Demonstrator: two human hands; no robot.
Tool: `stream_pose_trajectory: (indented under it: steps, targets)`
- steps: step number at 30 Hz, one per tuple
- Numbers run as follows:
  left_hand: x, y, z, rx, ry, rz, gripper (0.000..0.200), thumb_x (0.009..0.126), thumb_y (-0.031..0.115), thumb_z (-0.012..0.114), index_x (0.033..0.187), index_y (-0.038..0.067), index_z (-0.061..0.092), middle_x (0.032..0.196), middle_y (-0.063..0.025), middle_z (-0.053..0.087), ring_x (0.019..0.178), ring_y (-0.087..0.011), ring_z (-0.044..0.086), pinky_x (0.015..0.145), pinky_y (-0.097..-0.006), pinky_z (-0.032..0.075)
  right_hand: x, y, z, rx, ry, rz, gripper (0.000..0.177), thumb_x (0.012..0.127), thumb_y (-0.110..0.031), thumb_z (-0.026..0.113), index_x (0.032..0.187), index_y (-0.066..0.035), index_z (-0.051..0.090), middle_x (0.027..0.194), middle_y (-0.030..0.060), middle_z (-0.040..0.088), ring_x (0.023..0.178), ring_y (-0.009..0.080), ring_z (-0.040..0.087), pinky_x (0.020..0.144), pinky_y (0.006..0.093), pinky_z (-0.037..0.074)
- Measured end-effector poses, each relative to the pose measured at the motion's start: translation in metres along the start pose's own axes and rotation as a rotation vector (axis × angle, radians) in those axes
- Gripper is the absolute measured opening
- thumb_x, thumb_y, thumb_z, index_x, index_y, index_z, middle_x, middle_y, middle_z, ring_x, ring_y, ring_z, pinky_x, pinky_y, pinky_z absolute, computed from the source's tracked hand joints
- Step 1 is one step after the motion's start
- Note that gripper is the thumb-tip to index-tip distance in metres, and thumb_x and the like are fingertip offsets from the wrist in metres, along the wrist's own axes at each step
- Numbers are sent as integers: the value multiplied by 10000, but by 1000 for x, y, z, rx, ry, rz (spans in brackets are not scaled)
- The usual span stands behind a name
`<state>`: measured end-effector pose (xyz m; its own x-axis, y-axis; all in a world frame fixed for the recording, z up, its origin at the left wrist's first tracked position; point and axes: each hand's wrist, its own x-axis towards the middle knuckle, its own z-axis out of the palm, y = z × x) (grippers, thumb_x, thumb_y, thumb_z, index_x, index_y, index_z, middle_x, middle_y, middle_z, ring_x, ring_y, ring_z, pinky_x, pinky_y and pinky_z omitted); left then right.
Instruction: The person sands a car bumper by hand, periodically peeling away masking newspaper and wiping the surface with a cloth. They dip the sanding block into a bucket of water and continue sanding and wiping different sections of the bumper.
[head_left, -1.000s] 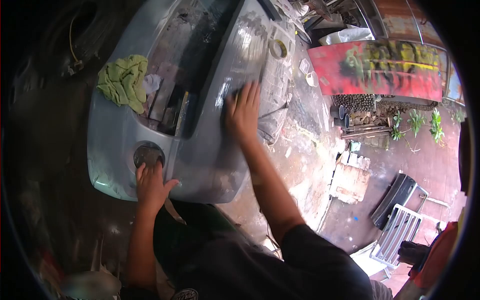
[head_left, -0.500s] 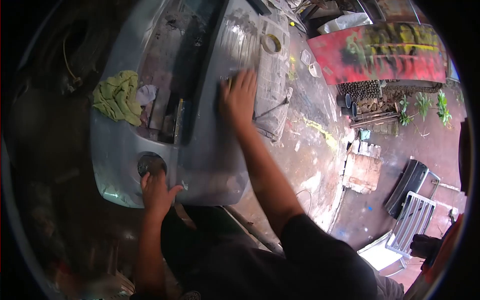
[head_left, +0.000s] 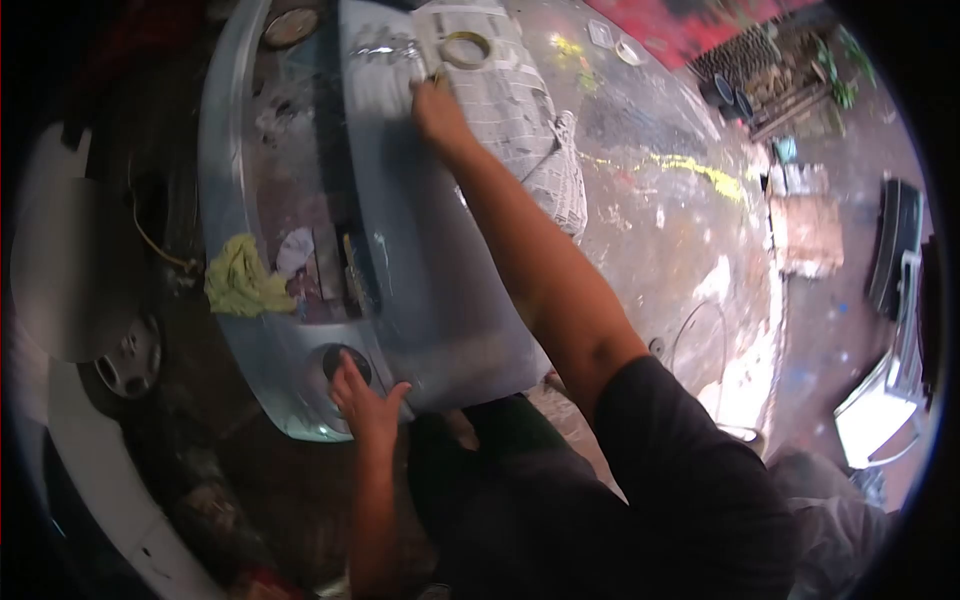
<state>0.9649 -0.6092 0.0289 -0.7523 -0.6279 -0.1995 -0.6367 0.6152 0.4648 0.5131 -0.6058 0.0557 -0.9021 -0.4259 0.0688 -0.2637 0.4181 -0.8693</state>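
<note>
A pale grey car bumper lies in front of me. My left hand rests flat on its near end, fingers apart, beside a round dark hole. My right arm stretches far along the bumper. My right hand presses on the surface at the edge of a sheet of newspaper, just below a roll of tape. Whether that hand has anything under it is hidden. A yellow-green rag lies in the bumper's recess.
A wheel cover and a white body panel lie at the left. The paint-splashed concrete floor runs to the right, with a white grille, a dark panel and small pots on it.
My right hand has slid further along the bumper, up to the newspaper and tape roll. The view has swung left. My left hand stays by the round hole.
</note>
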Motion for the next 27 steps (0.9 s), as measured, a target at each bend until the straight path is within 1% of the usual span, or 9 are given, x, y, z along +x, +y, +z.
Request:
stream_pose_trajectory:
  steps: [2, 5, 7, 11, 17, 19, 21, 24, 27]
  targets:
    - [1, 18, 1, -64, 141, -49, 1086, 795, 504, 838, 1595, 15, 290, 1524, -254, 359, 1417, -481, 320, 1172, -572, 280, -64, 14, -13, 15, -32, 52, 502, 1013, -330, 450, 1235, 111, 541, 1127, 433, 616, 1121, 563, 594, 1003, 567, 445]
    - [40, 61, -11, 40, 250, 301, 1017, 852, 482, 802, 1604, 35, 284, 1549, -248, 340, 1438, -473, 298, 1176, -589, 262, -166, -33, -59, 124, -136, 234, 542, 1016, -342, 447, 1276, 124, 535, 1223, 394, 605, 1174, 538, 574, 1038, 555, 433]
    - [87, 95, -12, -26, 258, 345, 924, 913, 449, 752, 1596, 25, 296, 1586, -253, 298, 1454, -480, 277, 1180, -603, 248, -191, -13, -52, -187, -117, 18, 546, 1010, -322, 455, 1305, 131, 533, 1297, 362, 579, 1221, 499, 548, 1064, 524, 423]
    - [186, 136, 0, -29, 263, 361, 876, 977, 447, 678, 1590, -24, 266, 1603, -297, 265, 1475, -494, 249, 1203, -594, 234, -211, -33, -69, -235, -87, 93, 572, 1003, -288, 464, 1374, 145, 504, 1391, 307, 541, 1281, 429, 501, 1112, 484, 389]
    - [220, 136, 8, 42, 204, 449, 898, 1010, 472, 616, 1595, -68, 203, 1637, -336, 192, 1533, -483, 180, 1241, -552, 206, -178, -29, -37, -237, 46, -43, 386, 995, -247, 483, 965, 76, 693, 1336, 323, 587, 1283, 428, 535, 1091, 509, 394]
    - [227, 123, 13, 88, 203, 497, 905, 1013, 479, 607, 1600, -68, 188, 1647, -334, 169, 1539, -480, 175, 1245, -546, 205, -125, -29, -20, -78, 181, -3, 325, 968, -199, 489, 899, 49, 688, 1160, 277, 641, 1157, 415, 572, 984, 513, 438]
    - [225, 129, 11, 65, 177, 444, 903, 1010, 451, 612, 1606, -63, 170, 1647, -334, 168, 1536, -480, 183, 1245, -546, 206, -68, -31, -1, -9, 376, 137, 286, 955, -170, 488, 859, 28, 671, 1070, 241, 632, 1046, 397, 576, 902, 508, 450]
    - [222, 130, 10, 82, 143, 469, 902, 1007, 414, 616, 1611, -64, 146, 1648, -333, 163, 1536, -478, 190, 1248, -537, 205, -92, -22, -7, -40, 361, 10, 294, 959, -193, 494, 912, 35, 674, 1103, 249, 631, 1038, 403, 566, 902, 505, 454]
    - [223, 141, 5, 70, 126, 443, 895, 1016, 401, 603, 1610, -71, 129, 1647, -333, 162, 1535, -478, 192, 1250, -524, 205, -160, -28, -26, 117, 390, 210, 321, 965, -234, 502, 970, 34, 679, 1107, 231, 634, 1041, 386, 562, 888, 504, 448]
